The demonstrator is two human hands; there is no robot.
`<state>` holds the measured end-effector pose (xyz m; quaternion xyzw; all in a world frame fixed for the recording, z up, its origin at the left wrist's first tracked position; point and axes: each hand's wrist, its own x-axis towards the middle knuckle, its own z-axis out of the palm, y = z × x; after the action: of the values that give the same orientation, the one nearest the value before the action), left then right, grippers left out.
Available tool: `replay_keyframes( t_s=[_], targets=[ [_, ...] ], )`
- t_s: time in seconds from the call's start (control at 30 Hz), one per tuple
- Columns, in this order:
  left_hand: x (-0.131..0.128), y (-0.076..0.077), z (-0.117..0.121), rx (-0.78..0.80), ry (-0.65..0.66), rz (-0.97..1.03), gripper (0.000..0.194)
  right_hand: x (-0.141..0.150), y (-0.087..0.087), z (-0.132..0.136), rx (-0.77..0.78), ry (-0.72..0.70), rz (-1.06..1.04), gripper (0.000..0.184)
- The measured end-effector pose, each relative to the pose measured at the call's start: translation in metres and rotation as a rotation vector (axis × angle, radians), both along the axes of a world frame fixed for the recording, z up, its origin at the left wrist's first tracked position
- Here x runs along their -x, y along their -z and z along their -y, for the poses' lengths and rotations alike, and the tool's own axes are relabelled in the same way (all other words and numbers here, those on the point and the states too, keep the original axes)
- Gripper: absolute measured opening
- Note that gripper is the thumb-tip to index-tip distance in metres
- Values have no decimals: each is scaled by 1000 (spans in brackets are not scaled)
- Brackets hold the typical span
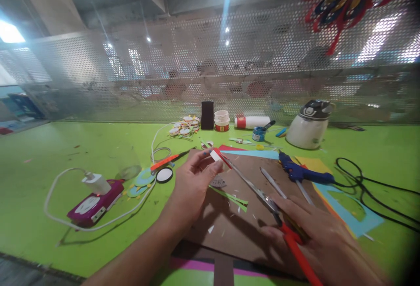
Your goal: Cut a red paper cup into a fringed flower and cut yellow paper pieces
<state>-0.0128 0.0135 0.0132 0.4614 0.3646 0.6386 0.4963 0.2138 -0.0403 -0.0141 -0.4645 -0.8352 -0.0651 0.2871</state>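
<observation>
My left hand [197, 174] is closed on a small white paper piece with a red edge [219, 158], pinched between thumb and fingers. In my right hand [311, 233] is a pair of scissors [262, 196] with red handles. Their blade tips reach up to the red edge of the paper piece. Both hands are above a brown board [236, 233]. Thin green paper strips [234, 197] and white scraps lie on it below the blades. A clear protractor [218, 181] is partly hidden behind my left hand. A silver pen [272, 181] lies beside the scissors.
A blue glue gun [302, 172] with a black cord rests at the right on coloured paper [351, 207]. At left are a purple power strip [95, 205] and an orange cutter [164, 163]. A white kettle [308, 126], a blue jar [259, 134] and a phone [207, 115] stand at the back.
</observation>
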Motion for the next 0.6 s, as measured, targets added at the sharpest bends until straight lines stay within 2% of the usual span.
replay_keyframes(
  t_s=[0.2,0.37,0.5,0.6],
  targets=[
    [0,3,0,-8,27,-11,29,2,-5,0,30,-23,-46,22],
    [0,4,0,-32,41,8,27,2,-4,0,-6,-33,-39,29],
    [-1,2,1,5,24,-3,31,1,-2,1,16,-35,-13,20],
    [-1,1,1,3,18,9,30,0,0,1,0,-18,4,26]
  ],
)
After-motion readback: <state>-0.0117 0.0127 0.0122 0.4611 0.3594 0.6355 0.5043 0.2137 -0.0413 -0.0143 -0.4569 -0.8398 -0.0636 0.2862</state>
